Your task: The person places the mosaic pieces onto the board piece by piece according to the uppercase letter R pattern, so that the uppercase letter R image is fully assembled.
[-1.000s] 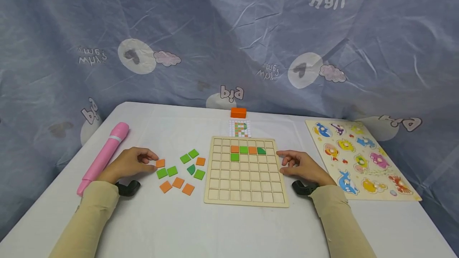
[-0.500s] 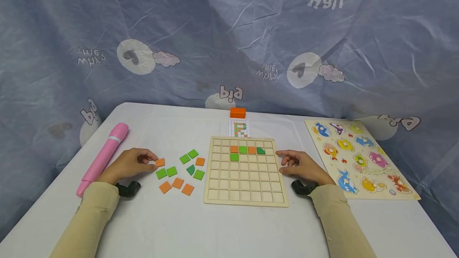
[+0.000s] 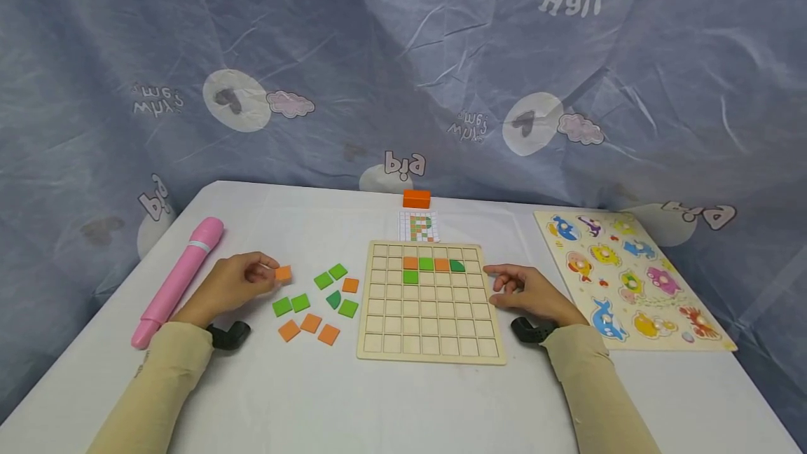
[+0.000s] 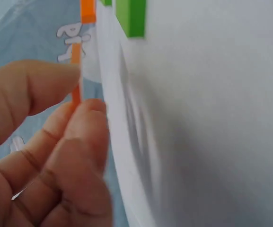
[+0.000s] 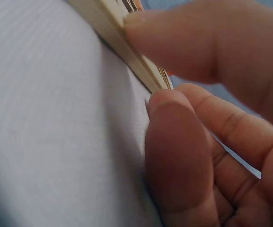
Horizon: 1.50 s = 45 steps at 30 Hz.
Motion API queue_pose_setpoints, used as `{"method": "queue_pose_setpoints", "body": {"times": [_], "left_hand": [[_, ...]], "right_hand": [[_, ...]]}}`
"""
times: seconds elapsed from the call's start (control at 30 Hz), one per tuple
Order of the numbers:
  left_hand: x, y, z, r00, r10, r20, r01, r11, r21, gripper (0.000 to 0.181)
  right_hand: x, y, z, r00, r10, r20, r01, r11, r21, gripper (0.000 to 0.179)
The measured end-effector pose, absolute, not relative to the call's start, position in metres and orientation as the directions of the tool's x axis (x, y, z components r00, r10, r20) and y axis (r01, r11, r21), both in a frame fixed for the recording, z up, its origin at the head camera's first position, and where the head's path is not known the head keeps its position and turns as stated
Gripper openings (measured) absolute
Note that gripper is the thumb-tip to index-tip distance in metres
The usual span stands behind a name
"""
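Observation:
My left hand (image 3: 235,284) pinches an orange square tile (image 3: 283,273) between thumb and fingers, left of the loose tiles. In the left wrist view the tile (image 4: 76,53) is seen edge-on, raised off the white table. My right hand (image 3: 532,294) rests at the right edge of a wooden grid board (image 3: 431,310), thumb and index fingertip against its side. The right wrist view shows the thumb on the board's edge (image 5: 127,49). Set in the board's upper cells are orange and green square tiles (image 3: 426,263), with a dark green quarter-round piece (image 3: 457,266) ending the row.
Several loose green tiles (image 3: 300,303) and orange tiles (image 3: 328,334) lie left of the board, with a dark green quarter-round (image 3: 333,300) among them. Behind the board are a pattern card (image 3: 418,227) and an orange block (image 3: 417,199). A pink rod (image 3: 176,287) and animal puzzle (image 3: 649,324) flank the hands.
My left hand has lifted the orange tile and moved it slightly away from me. The right hand has stayed at the board's edge.

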State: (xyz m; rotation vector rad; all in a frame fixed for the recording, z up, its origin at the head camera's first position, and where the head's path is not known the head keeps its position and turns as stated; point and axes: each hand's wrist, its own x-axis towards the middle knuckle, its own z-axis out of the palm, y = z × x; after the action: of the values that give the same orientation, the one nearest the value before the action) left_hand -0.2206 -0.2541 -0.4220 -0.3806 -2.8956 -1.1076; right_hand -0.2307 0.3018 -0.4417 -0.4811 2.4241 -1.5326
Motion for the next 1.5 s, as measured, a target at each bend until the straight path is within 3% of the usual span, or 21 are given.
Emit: {"method": "queue_pose_setpoints", "body": {"times": [0.37,0.83,1.5], "left_hand": [[-0.215,-0.217,-0.41,-0.955,0.245,0.169,0.292,0.673,0.68,0.022],[-0.217,-0.15,-0.413,-0.928,0.346,0.136,0.322,0.565,0.76,0.023],[-0.229,-0.08,-0.412,-0.9,0.416,0.128,0.347,0.509,0.788,0.021]], "right_hand": [[-0.23,0.302,-0.441,-0.918,-0.397,-0.01,-0.161,0.394,-0.905,0.061],[-0.229,0.301,-0.441,-0.918,-0.395,-0.015,-0.156,0.397,-0.904,0.06],[-0.23,0.303,-0.443,-0.918,-0.396,-0.014,-0.155,0.393,-0.907,0.061]]}}
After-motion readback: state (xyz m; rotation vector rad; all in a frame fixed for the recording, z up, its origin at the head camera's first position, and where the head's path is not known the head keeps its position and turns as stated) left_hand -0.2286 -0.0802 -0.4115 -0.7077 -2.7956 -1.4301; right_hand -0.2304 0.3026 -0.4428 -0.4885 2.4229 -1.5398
